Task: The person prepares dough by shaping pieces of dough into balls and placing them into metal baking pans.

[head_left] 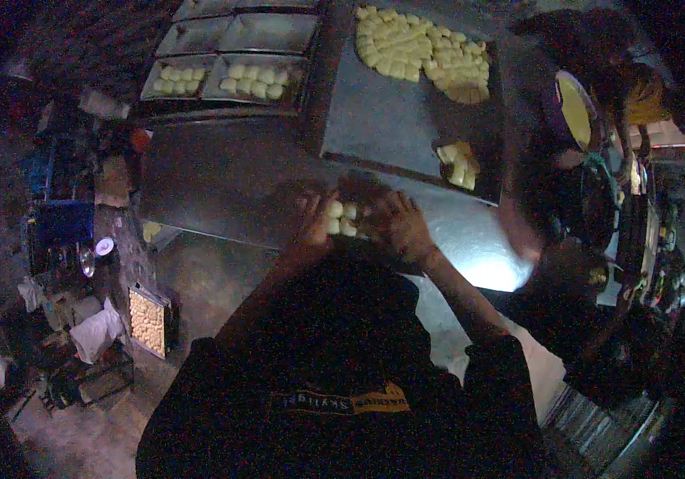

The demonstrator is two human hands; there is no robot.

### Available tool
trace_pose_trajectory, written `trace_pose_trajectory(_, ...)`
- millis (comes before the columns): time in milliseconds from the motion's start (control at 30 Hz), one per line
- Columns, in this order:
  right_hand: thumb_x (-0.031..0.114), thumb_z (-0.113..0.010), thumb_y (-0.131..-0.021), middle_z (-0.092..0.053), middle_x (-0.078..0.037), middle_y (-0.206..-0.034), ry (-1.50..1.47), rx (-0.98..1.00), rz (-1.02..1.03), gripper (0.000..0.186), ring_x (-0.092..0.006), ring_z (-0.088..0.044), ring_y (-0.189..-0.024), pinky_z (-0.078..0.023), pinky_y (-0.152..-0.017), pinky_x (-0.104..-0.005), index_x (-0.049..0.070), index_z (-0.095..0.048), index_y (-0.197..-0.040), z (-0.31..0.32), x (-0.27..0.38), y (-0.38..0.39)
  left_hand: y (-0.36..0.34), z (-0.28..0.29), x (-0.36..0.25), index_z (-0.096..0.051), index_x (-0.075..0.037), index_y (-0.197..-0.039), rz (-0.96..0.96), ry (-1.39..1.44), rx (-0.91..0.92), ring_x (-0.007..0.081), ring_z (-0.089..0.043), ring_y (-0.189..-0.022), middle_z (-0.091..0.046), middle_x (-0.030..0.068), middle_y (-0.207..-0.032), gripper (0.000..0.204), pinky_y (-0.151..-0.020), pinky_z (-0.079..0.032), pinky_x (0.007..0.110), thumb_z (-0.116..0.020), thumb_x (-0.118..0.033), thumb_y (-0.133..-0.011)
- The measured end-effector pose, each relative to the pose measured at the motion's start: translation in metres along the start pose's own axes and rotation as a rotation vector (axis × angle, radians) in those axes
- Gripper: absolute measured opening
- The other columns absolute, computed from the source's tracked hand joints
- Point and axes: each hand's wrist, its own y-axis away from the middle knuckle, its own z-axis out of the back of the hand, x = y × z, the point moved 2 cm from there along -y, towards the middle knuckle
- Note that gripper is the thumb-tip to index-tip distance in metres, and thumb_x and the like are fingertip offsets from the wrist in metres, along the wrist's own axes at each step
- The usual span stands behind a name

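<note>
Cradling a small cluster of pale dough pieces (pixel 341 217) between both hands, you stand at the near edge of a long metal table (pixel 215 180). Seen from the head camera, your left hand (pixel 313 219) curls around the cluster's left side and your right hand (pixel 398 223) closes on its right, fingers bent inward and gripping the pieces from both sides. The cluster sits just above the table's front edge, directly ahead of your chest.

By the look of it, you are midway through carrying a handful of pieces, either just lifted or about to be set down; the dim light makes it hard to say which. Any next move calls for keeping both palms pressed evenly so the soft squares do not slip apart.

The cluster's long axis appears to run left to right, from one palm to the other, with the pieces stacked in two short rows.

Beyond your hands, a large flat tray (pixel 390 120) holds a broad heap of similar pieces (pixel 422 52) at its far end and a small pile (pixel 458 164) near its right corner. Farther left, smaller trays (pixel 227 80) carry neat rows of pieces. Another person's arm (pixel 518 227) blurs past on the right.
</note>
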Motion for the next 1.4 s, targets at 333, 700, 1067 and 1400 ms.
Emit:
trace_pose_trajectory(333, 0.031, -0.06, -0.092, -0.043, -0.018, -0.149, 0.005, 0.061, 0.286, 0.061, -0.0378, -0.045, -0.134, -0.045, -0.106, -0.0463, 0.009, -0.042, -0.147, -0.07, -0.002, -0.04, -0.041, -0.034, 0.088, -0.042, -0.002, -0.142, -0.035, -0.009, 0.167, 0.0325, -0.061, -0.114, -0.061, 0.0187, -0.125, 0.057, -0.093, -0.052, 0.042, -0.063, -0.021, -0.093)
trace_pose_trajectory(700, 0.045, -0.043, -0.105, -0.048, -0.006, -0.144, -1.74, 0.356, -0.15, 0.06, -0.018, -0.052, -0.123, -0.046, -0.1, -0.0319, 0.009, -0.034, -0.152, 0.039, 0.061, -0.2, -0.027, 0.21, -0.064, -0.044, -0.008, -0.141, 0.098, 0.413, -0.646, 0.0215, -0.057, -0.104, -0.051, 0.0146, -0.136, 0.065, -0.089, -0.052, 0.032, -0.076, -0.021, -0.087)
trace_pose_trajectory(1067, 0.035, -0.047, -0.102, -0.049, -0.024, -0.139, -0.478, 0.072, 0.261, 0.056, -0.0395, -0.054, -0.12, -0.045, -0.101, -0.0514, 0.008, -0.035, -0.15, 0.055, -0.011, -0.452, 0.068, 0.244, 0.014, -0.051, -0.008, -0.139, 0.085, 0.611, -0.655, 0.0261, -0.054, -0.12, -0.048, 0.0141, -0.141, 0.047, -0.096, -0.051, 0.041, -0.062, -0.02, -0.095)
trace_pose_trajectory(1400, 0.003, -0.056, -0.083, -0.066, -0.024, -0.105, 0.075, -0.47, -0.349, 0.03, -0.0431, -0.064, -0.096, -0.052, -0.082, -0.0513, 0.005, -0.064, -0.112, 0.047, -0.223, -0.297, 0.115, 0.221, 0.068, -0.054, -0.008, -0.135, 0.401, 0.847, -0.705, 0.0257, -0.059, -0.112, -0.055, 0.0109, -0.134, 0.041, -0.091, -0.052, 0.039, -0.058, -0.023, -0.097)
